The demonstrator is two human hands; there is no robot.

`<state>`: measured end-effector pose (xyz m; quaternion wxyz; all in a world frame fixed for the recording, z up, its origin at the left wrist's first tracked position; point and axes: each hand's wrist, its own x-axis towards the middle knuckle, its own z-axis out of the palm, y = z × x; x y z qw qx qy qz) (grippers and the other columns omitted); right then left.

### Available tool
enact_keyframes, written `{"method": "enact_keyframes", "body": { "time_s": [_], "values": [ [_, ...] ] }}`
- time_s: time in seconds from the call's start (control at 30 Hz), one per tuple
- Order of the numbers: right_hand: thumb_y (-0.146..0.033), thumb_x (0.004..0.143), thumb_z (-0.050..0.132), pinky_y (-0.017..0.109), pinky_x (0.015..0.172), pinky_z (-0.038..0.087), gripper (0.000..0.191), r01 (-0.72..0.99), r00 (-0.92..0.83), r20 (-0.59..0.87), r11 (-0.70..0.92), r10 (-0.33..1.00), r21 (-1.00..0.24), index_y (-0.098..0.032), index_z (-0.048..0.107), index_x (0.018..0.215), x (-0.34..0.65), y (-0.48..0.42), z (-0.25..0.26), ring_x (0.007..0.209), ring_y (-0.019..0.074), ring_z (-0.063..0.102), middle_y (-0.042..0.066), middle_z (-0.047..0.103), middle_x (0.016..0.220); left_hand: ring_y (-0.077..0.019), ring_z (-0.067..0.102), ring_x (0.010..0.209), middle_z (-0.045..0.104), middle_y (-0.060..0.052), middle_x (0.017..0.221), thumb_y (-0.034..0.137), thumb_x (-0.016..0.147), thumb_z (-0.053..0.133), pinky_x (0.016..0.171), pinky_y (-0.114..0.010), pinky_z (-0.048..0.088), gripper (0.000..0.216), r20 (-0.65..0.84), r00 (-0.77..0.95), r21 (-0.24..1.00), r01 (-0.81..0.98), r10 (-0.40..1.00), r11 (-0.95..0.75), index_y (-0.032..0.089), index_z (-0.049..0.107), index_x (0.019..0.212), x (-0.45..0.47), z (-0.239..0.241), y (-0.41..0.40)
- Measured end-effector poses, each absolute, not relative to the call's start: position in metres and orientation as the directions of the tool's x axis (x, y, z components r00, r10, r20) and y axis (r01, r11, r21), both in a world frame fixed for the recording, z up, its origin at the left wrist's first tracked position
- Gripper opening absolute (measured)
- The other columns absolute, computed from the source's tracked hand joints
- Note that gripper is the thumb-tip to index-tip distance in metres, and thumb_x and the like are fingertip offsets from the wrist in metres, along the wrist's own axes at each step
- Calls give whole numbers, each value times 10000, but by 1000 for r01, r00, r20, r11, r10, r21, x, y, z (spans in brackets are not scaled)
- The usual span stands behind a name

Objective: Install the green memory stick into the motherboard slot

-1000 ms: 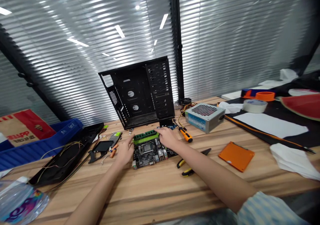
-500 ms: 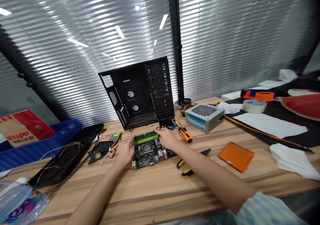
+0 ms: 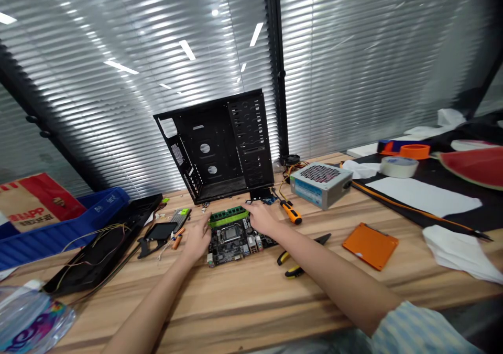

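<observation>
A green RAM stick (image 3: pixel 227 213) stands along the far edge of a computer motherboard (image 3: pixel 230 243) that lies flat on the wooden table. My left hand (image 3: pixel 199 233) is closed at the stick's left end, with its fingertips on that corner. At the other end, my right hand (image 3: pixel 261 216) has its fingers bent and pressed against the stick's right tip. Part of the board's right side is hidden beneath my right hand and wrist. Below the stick, the square processor socket (image 3: pixel 231 233) shows in the middle of the board.
Behind the board stands an open black computer case (image 3: pixel 220 149). To the right are a screwdriver (image 3: pixel 290 211), a power supply (image 3: pixel 321 183), yellow-handled pliers (image 3: pixel 294 270) and an orange drive (image 3: pixel 370 245). A blue bin (image 3: pixel 47 244) and black panel (image 3: pixel 94 262) occupy the left.
</observation>
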<state>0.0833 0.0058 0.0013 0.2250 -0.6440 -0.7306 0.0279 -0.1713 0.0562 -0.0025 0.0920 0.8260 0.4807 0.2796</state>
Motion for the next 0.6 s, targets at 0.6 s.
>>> {"method": "enact_keyframes", "body": {
  "time_s": [0.6],
  "values": [
    [-60, 805, 463, 321, 912, 481, 619, 925, -85, 262, 173, 961, -337, -257, 571, 1382, 83, 2, 6, 1107, 239, 641, 109, 658, 1269, -266, 675, 1061, 760, -103, 967, 192, 784, 423, 977, -379, 499, 578, 349, 377, 389, 774, 858, -499, 96, 603, 1324, -173, -3, 60]
  ]
}}
